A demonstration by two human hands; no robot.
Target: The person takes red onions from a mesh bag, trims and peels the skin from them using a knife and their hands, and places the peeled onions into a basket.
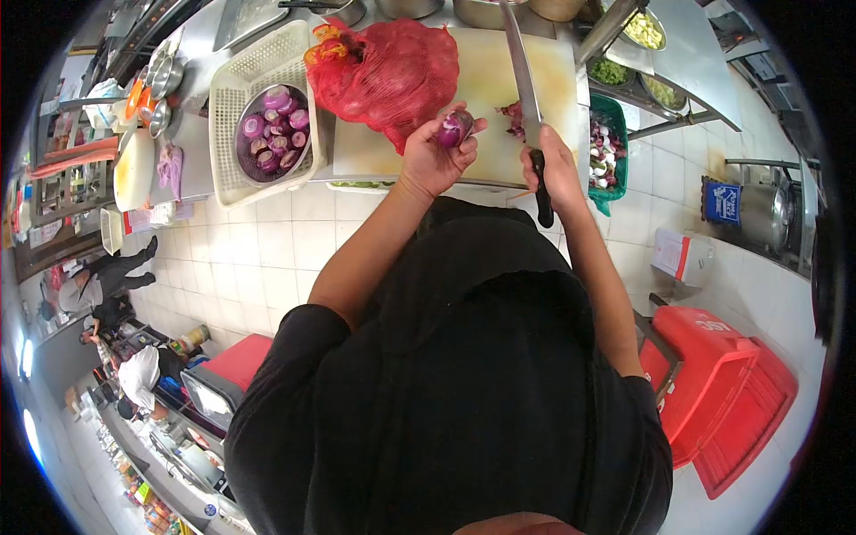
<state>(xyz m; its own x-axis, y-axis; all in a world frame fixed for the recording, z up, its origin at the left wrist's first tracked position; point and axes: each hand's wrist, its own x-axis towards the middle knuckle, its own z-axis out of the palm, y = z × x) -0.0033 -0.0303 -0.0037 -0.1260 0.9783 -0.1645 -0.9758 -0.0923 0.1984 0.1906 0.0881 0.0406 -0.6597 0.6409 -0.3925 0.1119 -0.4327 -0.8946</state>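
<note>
My left hand [428,160] is cupped, fingers half curled around one onion [455,131], holding it up near the middle of the desk's near edge. My right hand [557,165] is closed around the black handle of one knife [529,107], its blade pointing toward the desk's far edge.

To handle these well, I would seat the onion firmly in my palm, tuck my fingertips behind it and turn the blade's edge away from them. The knife is long for so small a thing, so short strokes near the heel should give me the best control.

Beneath lies one cutting board [477,71], with a single small heap of trimmings [515,120] toward its right edge; I cannot count the scraps. One red mesh bag [401,71] rests toward its far left corner. Left of the board, on the desk [194,169], sits one white basket [259,62] with one bowl [239,143] inside; that holds more than ten purple onions [254,125], overlapping too much for an exact count. Past the board's right edge is one green basket [608,107] of purple and white pieces, too many to number.
</note>
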